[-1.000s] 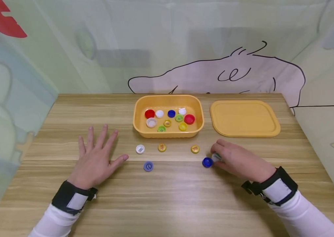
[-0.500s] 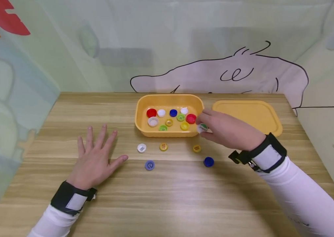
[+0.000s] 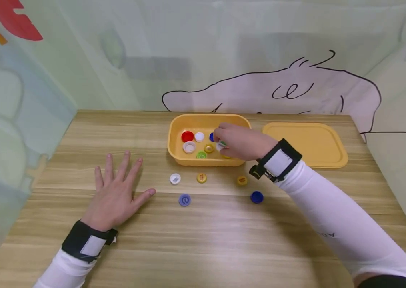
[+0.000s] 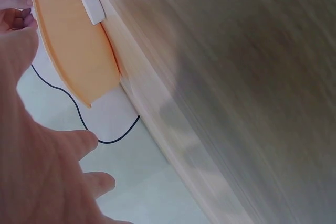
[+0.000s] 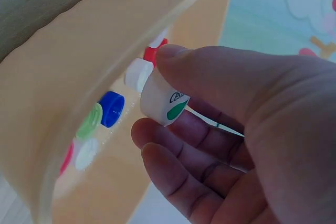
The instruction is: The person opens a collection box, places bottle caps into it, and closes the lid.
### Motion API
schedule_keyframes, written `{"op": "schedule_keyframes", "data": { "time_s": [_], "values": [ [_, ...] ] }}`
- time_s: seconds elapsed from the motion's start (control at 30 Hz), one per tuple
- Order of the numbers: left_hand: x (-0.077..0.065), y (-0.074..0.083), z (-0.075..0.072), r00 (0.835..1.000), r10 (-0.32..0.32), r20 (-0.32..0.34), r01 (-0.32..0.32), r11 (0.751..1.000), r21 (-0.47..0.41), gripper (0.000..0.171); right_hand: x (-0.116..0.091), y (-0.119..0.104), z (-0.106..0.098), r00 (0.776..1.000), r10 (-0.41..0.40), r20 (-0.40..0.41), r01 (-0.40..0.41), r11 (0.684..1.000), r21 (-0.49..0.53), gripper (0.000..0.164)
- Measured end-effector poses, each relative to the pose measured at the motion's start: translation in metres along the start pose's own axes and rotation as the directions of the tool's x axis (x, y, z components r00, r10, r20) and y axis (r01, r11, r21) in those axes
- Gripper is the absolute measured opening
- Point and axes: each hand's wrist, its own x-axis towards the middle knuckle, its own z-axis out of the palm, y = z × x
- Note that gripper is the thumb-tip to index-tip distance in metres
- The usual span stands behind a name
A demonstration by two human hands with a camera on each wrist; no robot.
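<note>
Over the orange-yellow box (image 3: 174, 157), my right hand (image 3: 246, 141) pinches a white bottle cap (image 5: 160, 98) with a green mark and lettering between thumb and fingers. Several caps lie inside the box, among them a red cap (image 3: 187, 136), a white cap (image 3: 199, 137) and a green cap (image 3: 201, 155); my hand hides some on the right. The right wrist view shows a dark blue cap (image 5: 112, 109) below the held one. My left hand (image 3: 116, 196) rests on the table with fingers spread, holding nothing. Nearest to it is a white cap (image 3: 175, 179) with a printed label.
In front of the box lie two yellow caps, one left (image 3: 201, 178) and one right (image 3: 242, 181). Nearer are a pale blue cap (image 3: 185, 200) and a dark blue cap (image 3: 257, 197). A flat yellow lid (image 3: 307, 145) lies right of the box. A printed curtain (image 3: 203, 56) hangs behind.
My right hand has lifted the white cap from beside the dark blue cap and carried it left and away from me, over the box. The left hand has stayed still on the table.
</note>
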Motion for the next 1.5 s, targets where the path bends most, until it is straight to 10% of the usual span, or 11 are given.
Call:
{"op": "schedule_keyframes", "data": {
  "time_s": [0.43, 0.87, 1.5],
  "values": [
    [0.001, 0.002, 0.0, 1.0, 0.002, 0.0, -0.002, 1.0, 0.006, 0.092, 0.004, 0.004, 0.002, 0.999, 0.036, 0.015, -0.036, 0.999, 0.032, 0.039],
    [0.002, 0.002, -0.002, 1.0, 0.003, 0.008, -0.003, 1.0, 0.004, 0.092, -0.057, -0.006, -0.012, 0.996, 0.009, -0.091, -0.013, 0.999, -0.04, 0.042],
    [0.004, 0.004, -0.001, 1.0, 0.009, -0.006, -0.009, 1.0, 0.013, 0.092, -0.121, 0.011, 0.051, 0.983, -0.125, -0.136, 0.114, 0.99, -0.089, 0.043]
  ]
}}
